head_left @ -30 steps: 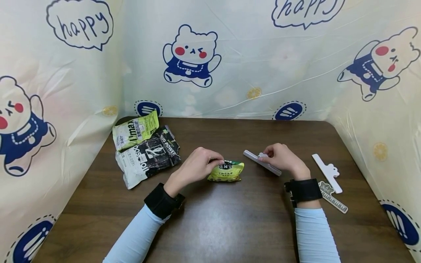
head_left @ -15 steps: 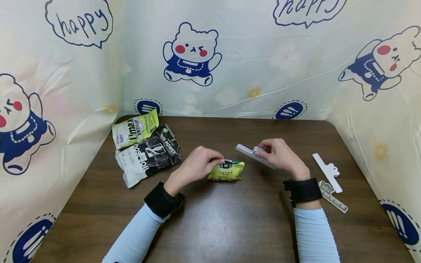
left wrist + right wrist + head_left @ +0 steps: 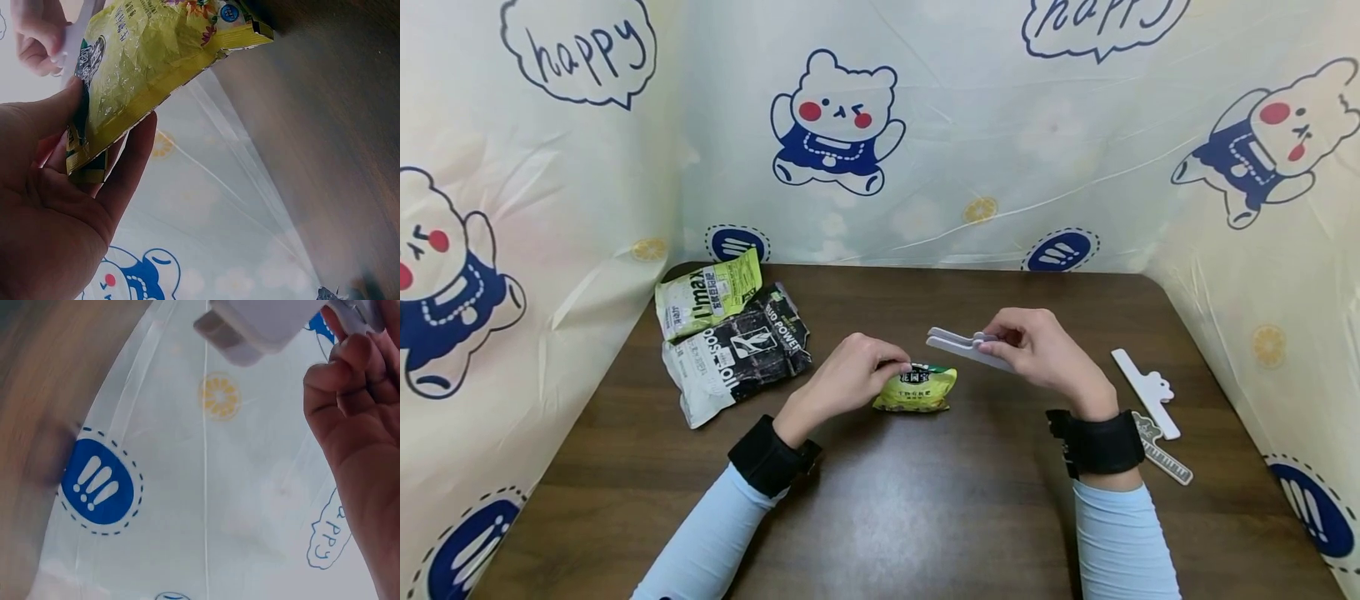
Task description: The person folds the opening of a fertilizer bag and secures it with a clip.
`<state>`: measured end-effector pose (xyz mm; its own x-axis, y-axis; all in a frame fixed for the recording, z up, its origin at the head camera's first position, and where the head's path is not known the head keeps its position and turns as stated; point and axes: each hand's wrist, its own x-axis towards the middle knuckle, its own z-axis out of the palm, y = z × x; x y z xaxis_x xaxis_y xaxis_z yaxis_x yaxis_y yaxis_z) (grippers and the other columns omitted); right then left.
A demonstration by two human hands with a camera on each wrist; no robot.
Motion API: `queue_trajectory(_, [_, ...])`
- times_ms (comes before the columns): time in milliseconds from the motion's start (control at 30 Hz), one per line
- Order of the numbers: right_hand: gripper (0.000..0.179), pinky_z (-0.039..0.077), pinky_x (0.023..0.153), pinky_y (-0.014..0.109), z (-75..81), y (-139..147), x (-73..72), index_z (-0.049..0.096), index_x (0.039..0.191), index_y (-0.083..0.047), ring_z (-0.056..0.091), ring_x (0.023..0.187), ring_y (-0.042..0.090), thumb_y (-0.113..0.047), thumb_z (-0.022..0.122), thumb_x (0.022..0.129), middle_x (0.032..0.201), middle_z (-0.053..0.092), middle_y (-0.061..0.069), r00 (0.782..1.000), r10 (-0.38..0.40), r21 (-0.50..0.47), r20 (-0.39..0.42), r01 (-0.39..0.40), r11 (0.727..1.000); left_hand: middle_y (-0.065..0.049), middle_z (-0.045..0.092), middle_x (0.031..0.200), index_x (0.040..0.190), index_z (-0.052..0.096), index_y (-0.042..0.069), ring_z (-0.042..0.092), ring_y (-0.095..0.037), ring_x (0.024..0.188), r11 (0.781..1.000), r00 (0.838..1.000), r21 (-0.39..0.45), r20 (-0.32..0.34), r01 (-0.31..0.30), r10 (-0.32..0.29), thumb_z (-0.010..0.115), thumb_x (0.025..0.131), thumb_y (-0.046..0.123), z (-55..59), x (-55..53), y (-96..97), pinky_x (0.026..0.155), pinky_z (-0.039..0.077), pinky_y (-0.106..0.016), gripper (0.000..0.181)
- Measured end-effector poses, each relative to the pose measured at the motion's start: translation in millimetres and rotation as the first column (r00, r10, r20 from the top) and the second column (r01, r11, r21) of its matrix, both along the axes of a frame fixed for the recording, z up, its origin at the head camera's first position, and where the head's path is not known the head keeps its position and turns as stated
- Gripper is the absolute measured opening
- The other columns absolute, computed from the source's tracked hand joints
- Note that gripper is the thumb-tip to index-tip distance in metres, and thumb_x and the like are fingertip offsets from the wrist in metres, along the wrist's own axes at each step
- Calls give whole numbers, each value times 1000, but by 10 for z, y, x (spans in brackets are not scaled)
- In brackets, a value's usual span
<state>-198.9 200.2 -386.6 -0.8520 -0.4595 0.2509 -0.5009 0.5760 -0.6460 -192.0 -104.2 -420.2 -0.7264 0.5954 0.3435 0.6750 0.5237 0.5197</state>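
Note:
My left hand (image 3: 856,371) pinches the top edge of a small yellow-green packet (image 3: 917,393) with dark green ends, standing at the middle of the table. In the left wrist view the thumb lies on one side of the packet (image 3: 144,69) and fingers lie behind it. My right hand (image 3: 1037,350) holds a white bag clip (image 3: 966,346) by its handles, between thumb and fingers, just right of and above the packet. The clip's long jaws are parted. Close up in the right wrist view, the clip (image 3: 269,325) shows a gap at its end.
On the right of the brown table (image 3: 895,517) lie another white clip (image 3: 1146,393) and a grey patterned clip (image 3: 1161,450), partly behind the right wrist. A black-and-white bag (image 3: 737,358) and a green bag (image 3: 711,296) lie at the back left. A printed curtain (image 3: 962,125) surrounds the table.
My right hand has lifted the white clip and brought it left, nearer the packet; its jaws have spread apart. The left hand keeps its pinch on the packet.

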Motion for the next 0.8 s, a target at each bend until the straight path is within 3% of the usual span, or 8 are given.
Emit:
queue_trajectory(300, [6,49,61,39,7,-144,31,76,90,-12,57,70,22,-9,81,91,79,67,6,993,103,6,61,-103,995,-1,82,88,97,83,11,63,-7,66,1000,1000,-4,5,-11,11,75,97,13,-7,2,-2,62,53,-31,8])
queue_trajectory(800, [6,47,56,37,0,-189,35,76,88,-11,55,66,20,-9,82,90,74,64,3,986,134,39,100,-139,990,0,78,86,101,81,10,55,-10,62,1000,997,-8,70,-13,14,72,100,12,8,10,3,57,44,-28,9])
